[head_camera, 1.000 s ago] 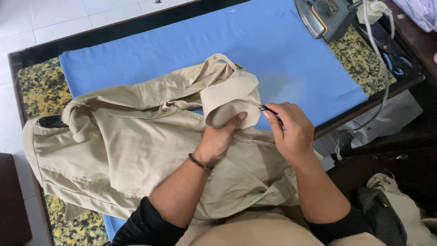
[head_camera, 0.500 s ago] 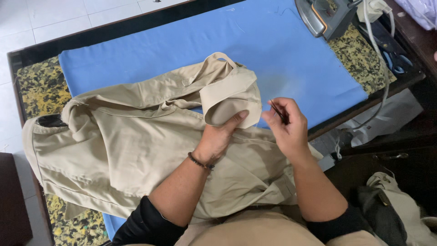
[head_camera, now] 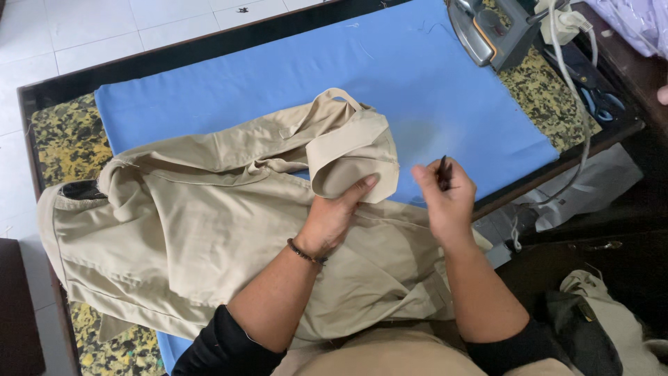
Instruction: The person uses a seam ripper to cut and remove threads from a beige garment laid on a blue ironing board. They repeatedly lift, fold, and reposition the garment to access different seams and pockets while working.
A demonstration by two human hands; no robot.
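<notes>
A beige garment lies spread over a blue cloth on a table. One end of it, a rounded cuff-like opening, is folded up toward the middle. My left hand rests flat on the fabric, thumb touching the edge of that opening. My right hand hovers just right of the opening and pinches a thin dark tool, its tip pointing up. A dark bracelet circles my left wrist.
An iron stands at the table's far right corner, with a white cord trailing over the edge. Blue-handled scissors lie beside it. Yellow-black patterned padding shows around the cloth. Bags sit on the floor at right.
My right hand has lifted off the cuff and drawn slightly right, turning the thin tool upright. My left hand stays pressed on the fabric.
</notes>
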